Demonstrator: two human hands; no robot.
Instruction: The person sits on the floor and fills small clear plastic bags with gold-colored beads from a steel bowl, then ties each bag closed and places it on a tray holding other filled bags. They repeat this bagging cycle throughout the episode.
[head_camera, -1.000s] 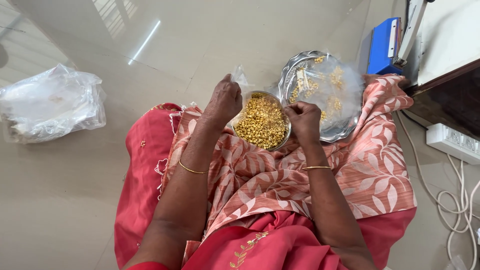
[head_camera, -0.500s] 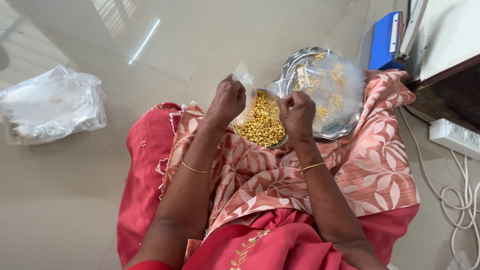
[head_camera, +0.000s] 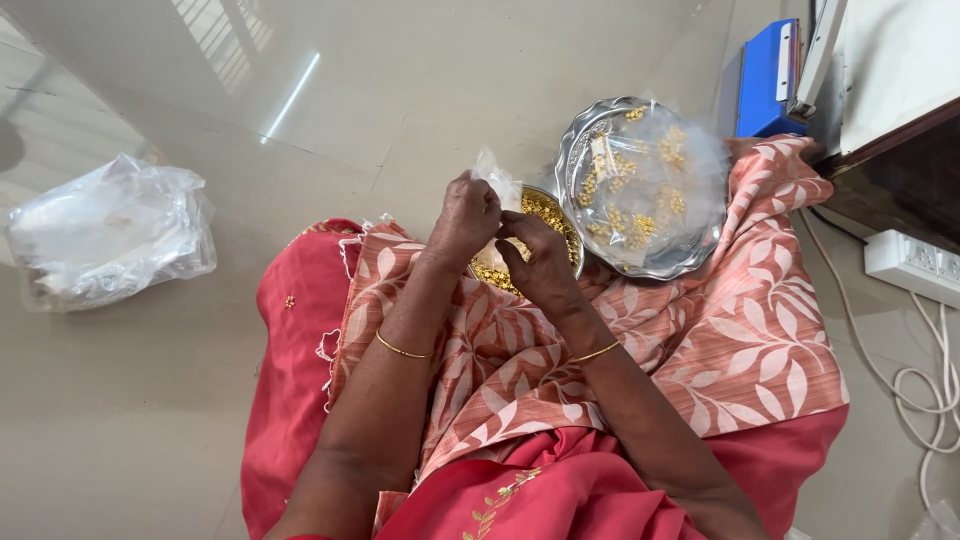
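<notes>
Item: small clear plastic packet (head_camera: 497, 172), thin film, crumpled at the top. It is sticking up between the two hands, directly over a small round steel bowl of tiny golden-yellow pieces (head_camera: 545, 215) that is resting on the person's lap.

Left hand (head_camera: 466, 215): fingers are curling closed and pinching the packet's upper edge. Right hand (head_camera: 538, 258): fingers are bending in toward the same packet and touching the left hand; whether they are gripping the film or something tiny inside it, I cannot tell.

Handling, as judged: the film is looking very light, limp and somewhat slippery, so it is likely folding under any squeeze; a hold at the open rim, one pinch on each side, is probably keeping the mouth steady. The yellow pieces are looking small, hard and loose, apt to scatter if tipped.

Adjacent: a round scalloped steel plate (head_camera: 578, 140), just beside the bowl, is carrying clear packets already filled with yellow pieces (head_camera: 640, 190). A large crumpled clear plastic bag (head_camera: 105, 235) is lying well apart on the glossy beige tiled floor (head_camera: 300, 130).
</notes>
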